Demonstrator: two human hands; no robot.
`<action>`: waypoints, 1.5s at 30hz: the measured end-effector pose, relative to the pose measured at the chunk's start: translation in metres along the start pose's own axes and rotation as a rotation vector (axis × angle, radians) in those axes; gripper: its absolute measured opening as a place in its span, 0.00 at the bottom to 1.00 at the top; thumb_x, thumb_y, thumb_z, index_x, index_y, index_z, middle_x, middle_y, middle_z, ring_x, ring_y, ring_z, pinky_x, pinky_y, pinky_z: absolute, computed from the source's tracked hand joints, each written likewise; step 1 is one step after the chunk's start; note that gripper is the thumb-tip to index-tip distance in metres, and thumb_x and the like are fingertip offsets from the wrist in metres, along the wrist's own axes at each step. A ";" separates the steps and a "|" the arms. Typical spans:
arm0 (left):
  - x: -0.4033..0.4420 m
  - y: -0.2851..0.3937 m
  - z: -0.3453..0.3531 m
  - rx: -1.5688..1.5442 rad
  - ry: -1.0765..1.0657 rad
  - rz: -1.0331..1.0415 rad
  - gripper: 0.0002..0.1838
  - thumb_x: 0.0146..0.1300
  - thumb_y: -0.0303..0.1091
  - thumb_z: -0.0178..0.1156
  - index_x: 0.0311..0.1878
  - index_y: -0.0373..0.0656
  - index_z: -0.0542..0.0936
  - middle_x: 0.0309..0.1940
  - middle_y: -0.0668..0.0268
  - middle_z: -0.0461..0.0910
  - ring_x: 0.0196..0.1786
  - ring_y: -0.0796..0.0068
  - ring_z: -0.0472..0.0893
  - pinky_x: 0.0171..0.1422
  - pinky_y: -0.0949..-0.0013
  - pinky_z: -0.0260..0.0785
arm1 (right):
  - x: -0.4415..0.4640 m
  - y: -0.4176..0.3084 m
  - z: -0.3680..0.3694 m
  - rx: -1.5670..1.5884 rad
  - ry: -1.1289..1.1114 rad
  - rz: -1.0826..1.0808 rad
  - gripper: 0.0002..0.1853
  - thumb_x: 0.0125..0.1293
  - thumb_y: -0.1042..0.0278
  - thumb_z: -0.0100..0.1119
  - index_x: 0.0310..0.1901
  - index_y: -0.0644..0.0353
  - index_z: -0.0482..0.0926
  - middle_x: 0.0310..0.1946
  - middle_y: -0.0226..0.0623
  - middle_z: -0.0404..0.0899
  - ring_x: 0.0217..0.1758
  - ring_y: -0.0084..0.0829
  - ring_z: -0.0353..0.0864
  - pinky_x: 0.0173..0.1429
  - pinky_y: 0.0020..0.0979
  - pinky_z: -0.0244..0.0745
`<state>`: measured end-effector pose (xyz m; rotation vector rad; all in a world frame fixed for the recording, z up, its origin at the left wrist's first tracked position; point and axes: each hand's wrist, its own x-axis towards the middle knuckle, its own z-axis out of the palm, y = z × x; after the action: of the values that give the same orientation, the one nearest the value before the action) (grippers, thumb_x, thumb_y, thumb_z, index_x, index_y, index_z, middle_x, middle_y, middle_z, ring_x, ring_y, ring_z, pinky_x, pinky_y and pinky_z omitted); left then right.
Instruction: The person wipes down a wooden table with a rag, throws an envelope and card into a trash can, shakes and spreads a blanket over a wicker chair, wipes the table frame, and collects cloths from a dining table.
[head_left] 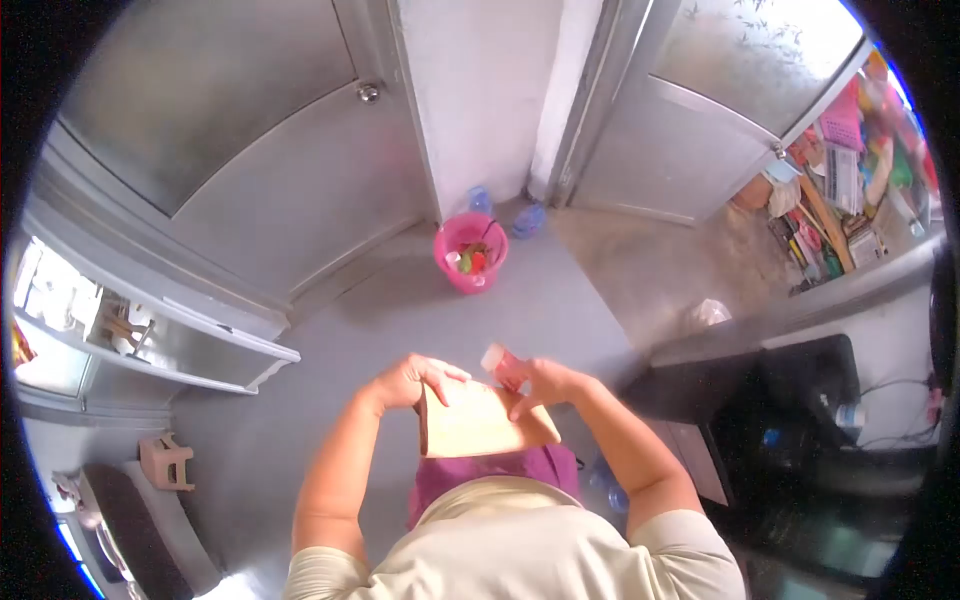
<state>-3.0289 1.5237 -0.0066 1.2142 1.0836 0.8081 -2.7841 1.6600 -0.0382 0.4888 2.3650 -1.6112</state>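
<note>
Tan rectangular item (pixel 487 422), held before the torso, gripped at one corner by the left hand (pixel 428 380). Small reddish container (pixel 508 370), pale-ended, grasped in the right hand (pixel 543 384) beside the item's far edge.

The room is bright, with washed-out daylight at the window (pixel 62 280) on the left, more glare at the lower left edge, and a pale sheen on the frosted glass of both doors (pixel 310 190), while the black furniture (pixel 790 440) at the right sinks into dim shadow. The fisheye view bends the doors and walls into curves inside a black round border fringed with blue, and the clutter (pixel 850 180) at the upper right looks smeared and soft. Strong light bleaches the pale shirt (pixel 510 545), and fine detail is slightly soft.
</note>
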 end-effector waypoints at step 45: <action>0.488 -0.413 -0.309 0.503 0.127 -0.687 0.23 0.57 0.36 0.59 0.53 0.34 0.70 0.48 0.45 0.74 0.51 0.49 0.74 0.57 0.59 0.64 | 0.406 0.281 -0.129 0.198 0.740 0.534 0.34 0.51 0.59 0.64 0.57 0.67 0.64 0.56 0.50 0.64 0.60 0.47 0.64 0.60 0.39 0.64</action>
<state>-3.1965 1.9923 -0.5134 1.0812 1.7427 0.0760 -3.0444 1.9316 -0.3838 1.8432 2.1805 -1.5614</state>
